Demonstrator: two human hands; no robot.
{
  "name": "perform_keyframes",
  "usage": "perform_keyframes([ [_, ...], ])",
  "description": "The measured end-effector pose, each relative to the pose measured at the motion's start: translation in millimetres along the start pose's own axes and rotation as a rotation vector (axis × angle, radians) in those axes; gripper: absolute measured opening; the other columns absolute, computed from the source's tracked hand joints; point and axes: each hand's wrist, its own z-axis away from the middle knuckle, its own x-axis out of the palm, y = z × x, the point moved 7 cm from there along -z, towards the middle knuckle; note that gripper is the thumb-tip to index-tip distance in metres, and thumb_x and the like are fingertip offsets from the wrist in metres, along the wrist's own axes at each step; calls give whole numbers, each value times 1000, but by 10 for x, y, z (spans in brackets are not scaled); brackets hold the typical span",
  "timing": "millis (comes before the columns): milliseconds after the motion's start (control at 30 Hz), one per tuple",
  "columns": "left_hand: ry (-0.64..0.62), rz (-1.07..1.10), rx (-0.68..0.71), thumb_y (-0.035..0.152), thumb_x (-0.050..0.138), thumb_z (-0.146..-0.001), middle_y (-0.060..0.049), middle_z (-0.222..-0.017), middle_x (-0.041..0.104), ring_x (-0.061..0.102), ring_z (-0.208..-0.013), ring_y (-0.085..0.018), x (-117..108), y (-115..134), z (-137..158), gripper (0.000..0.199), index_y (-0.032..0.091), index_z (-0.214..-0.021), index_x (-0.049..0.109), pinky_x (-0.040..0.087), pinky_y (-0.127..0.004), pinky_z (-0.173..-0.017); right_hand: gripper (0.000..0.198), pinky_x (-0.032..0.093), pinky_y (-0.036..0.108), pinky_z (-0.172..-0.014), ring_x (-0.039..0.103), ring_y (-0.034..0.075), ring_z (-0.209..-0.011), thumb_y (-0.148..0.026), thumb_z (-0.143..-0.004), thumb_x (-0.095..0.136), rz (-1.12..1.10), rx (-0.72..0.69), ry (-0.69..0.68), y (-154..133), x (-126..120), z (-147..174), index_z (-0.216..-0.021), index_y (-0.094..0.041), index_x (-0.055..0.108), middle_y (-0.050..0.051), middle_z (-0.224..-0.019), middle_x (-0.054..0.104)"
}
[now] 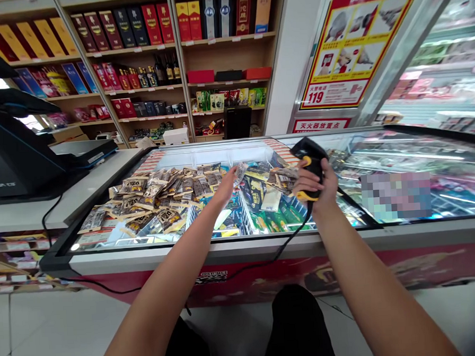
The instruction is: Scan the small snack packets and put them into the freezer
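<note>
Scanner (310, 146), right of ctr in the frame, sits in the R hand (316, 183), which is wrapped round its handle; prob. light & stiff, best held right there, w/ the cord (281, 250) apt to tug. L hand (226, 186), mid-frame, pinches a small pack (240, 172), prob. light, soft, a bit slippery, so an edge hold's OK. Brown packs (154, 188) lie left of it, on or in the freezer (126, 262), can't tell.
</note>
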Motion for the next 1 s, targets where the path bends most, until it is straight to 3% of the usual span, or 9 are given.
perform_keyframes([
  [100,-32,-344,147,38,54,-100,-12,-147,65,63,-134,-35,287,25,22,50,26,-148,61,48,-51,-116,32,40,27,-40,47,11,-39,-33,-88,80,-509,-60,-174,-104,118,107,-117,-26,71,-7,-59,53],
  [200,-36,-641,272,35,55,-102,-22,-151,57,57,-140,-35,664,117,-37,56,17,-155,52,43,-49,-122,36,36,29,-39,46,12,-40,-35,-82,86,-774,-58,-183,-122,95,127,-116,-27,75,-4,-59,57],
  [300,-38,-798,352,37,58,-104,-27,-149,53,62,-132,-34,1074,279,-200,59,11,-156,48,46,-47,-118,32,37,27,-38,44,11,-39,-43,-86,81,-584,-58,-162,-147,45,93,-112,-27,72,-7,-57,51],
  [400,-44,-943,463,33,62,-103,-24,-144,56,63,-130,-33,1450,438,-346,51,14,-149,53,49,-44,-113,27,42,24,-41,47,10,-39,-44,-94,71,-355,-95,-175,-210,5,71,-113,-26,66,-9,-58,48],
  [567,-186,-1240,479,31,67,-101,-21,-139,62,67,-125,-34,1785,284,-418,39,16,-138,66,52,-44,-108,25,45,24,-44,50,10,-41,-42,-98,65,-295,-132,-216,-262,-28,72,-116,-24,61,-9,-61,47],
  [667,-223,-1276,557,35,65,-103,-21,-147,61,63,-135,-34,1787,189,-345,42,18,-141,68,50,-45,-114,25,45,24,-45,49,10,-42,-42,-98,65,-280,-121,-222,-256,-33,69,-115,-25,60,-10,-62,45],
  [833,-90,-1274,696,41,56,-107,-20,-166,49,50,-151,-34,1491,296,-133,47,23,-150,64,41,-50,-125,25,46,23,-46,49,10,-43,-42,-98,66,-229,-96,-201,-246,-48,51,-115,-25,59,-11,-62,45],
  [933,-29,-1398,641,41,58,-105,-20,-167,48,43,-157,-36,1093,407,-4,47,22,-147,64,32,-56,-130,27,47,23,-48,50,10,-45,-41,-96,67,-166,-23,-231,-228,-41,28,-115,-25,57,-11,-63,44],
  [1000,47,-1485,533,39,60,-102,-20,-169,46,37,-160,-39,674,521,77,45,22,-143,66,27,-60,-132,29,47,24,-50,49,10,-45,-41,-94,68,-105,50,-256,-201,-38,11,-114,-24,56,-10,-63,44],
])
